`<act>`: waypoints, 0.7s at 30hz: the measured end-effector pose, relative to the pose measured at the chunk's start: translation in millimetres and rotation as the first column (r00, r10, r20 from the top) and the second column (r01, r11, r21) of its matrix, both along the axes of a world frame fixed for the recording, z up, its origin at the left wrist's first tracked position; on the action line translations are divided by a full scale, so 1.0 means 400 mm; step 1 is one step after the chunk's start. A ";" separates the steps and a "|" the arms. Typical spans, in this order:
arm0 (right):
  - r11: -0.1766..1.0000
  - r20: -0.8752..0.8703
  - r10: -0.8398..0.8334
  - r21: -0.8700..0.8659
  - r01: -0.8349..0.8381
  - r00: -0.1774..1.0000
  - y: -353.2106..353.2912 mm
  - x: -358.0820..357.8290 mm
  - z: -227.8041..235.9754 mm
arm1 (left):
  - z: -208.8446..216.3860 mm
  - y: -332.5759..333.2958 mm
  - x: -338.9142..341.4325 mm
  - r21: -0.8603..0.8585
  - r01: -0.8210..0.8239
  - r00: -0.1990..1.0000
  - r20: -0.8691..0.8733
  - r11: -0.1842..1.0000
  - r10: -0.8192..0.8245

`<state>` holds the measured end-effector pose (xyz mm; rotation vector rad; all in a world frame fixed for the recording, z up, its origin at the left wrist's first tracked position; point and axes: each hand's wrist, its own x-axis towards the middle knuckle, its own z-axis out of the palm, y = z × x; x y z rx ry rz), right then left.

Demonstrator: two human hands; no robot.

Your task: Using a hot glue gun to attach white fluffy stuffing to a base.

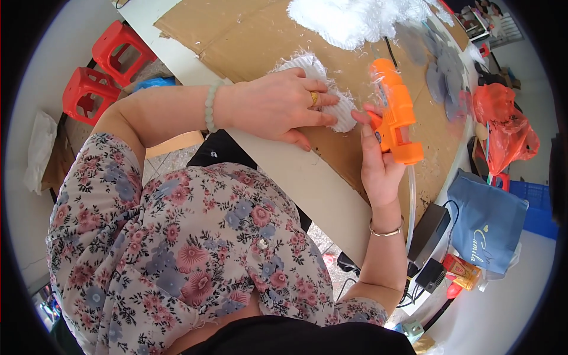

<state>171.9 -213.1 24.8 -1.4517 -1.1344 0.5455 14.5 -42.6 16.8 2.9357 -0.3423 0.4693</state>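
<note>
white ribbed pad (344,113): partly hidden under left hand (284,105) | right hand (378,168): some fingers hidden behind orange tool (400,102) | fluffy white pile (349,22): cut off by top edge | grey discs (451,66): partly blurred | blue crate (537,198): partly behind blue bag (482,210)

1 orange tool (395,109) in R grip (380,163); 1 wht fabric pc (345,113) under L grip (284,105); 2 red stools (80,87) L of both

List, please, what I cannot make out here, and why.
In the head view:
White ribbed piece: partly covered by the left hand.
Right hand: some fingers hidden behind the orange glue gun.
White fluffy pile: far side cut by the picture's top edge.
Red bag: inside obscured by its crumpled plastic.
</note>
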 end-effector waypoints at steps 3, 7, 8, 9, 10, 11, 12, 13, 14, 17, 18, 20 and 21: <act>0.999 0.088 0.005 -0.038 -0.002 0.996 0.006 0.025 -0.008 | 0.025 -0.006 0.036 -0.031 -0.005 1.000 -0.017 1.000 0.004; 0.993 0.204 0.006 -0.113 0.017 0.979 0.001 0.063 -0.038 | 0.056 0.000 0.043 -0.144 -0.007 0.999 0.036 0.990 0.012; 0.993 0.187 -0.010 -0.111 0.031 0.982 0.001 0.067 -0.031 | 0.065 0.010 0.043 -0.136 0.006 0.999 0.049 0.991 0.000; 0.994 0.199 -0.024 -0.102 0.045 0.980 -0.001 0.071 -0.018 | 0.074 0.020 0.044 -0.160 0.000 0.995 0.101 0.987 0.016; 0.995 0.182 -0.031 -0.084 0.046 0.983 -0.007 0.074 -0.004 | 0.085 0.029 0.046 -0.184 -0.003 0.988 0.152 0.983 0.032; 0.997 0.162 -0.029 -0.070 0.041 0.986 -0.015 0.078 0.011 | 0.090 0.031 0.046 -0.178 0.003 0.987 0.160 0.984 0.026; 0.997 0.126 -0.029 -0.066 0.037 0.992 -0.021 0.081 0.029 | 0.090 0.031 0.048 -0.166 -0.022 0.994 0.105 0.986 0.040; 0.997 0.133 -0.036 -0.060 0.044 0.990 -0.028 0.086 0.045 | 0.097 0.032 0.053 -0.152 -0.047 0.997 0.048 0.987 0.055; 0.997 0.149 -0.049 -0.050 0.057 0.988 -0.030 0.088 0.056 | 0.107 0.037 0.055 -0.146 -0.043 0.997 0.055 0.988 0.052; 0.996 0.113 -0.090 -0.013 0.092 0.989 -0.041 0.094 0.108 | 0.146 0.055 0.078 -0.105 -0.014 0.999 0.043 0.994 0.019; 0.994 0.056 -0.111 0.008 0.111 0.992 -0.045 0.101 0.122 | 0.169 0.068 0.097 -0.127 -0.035 0.997 0.057 0.991 0.042; 0.987 0.033 -0.150 0.068 0.147 0.988 -0.055 0.131 0.131 | 0.220 0.091 0.156 -0.146 -0.046 0.996 0.067 0.988 0.056; 0.977 0.022 -0.177 0.125 0.173 0.984 -0.062 0.136 0.149 | 0.258 0.100 0.187 -0.176 -0.032 0.988 0.141 0.984 0.057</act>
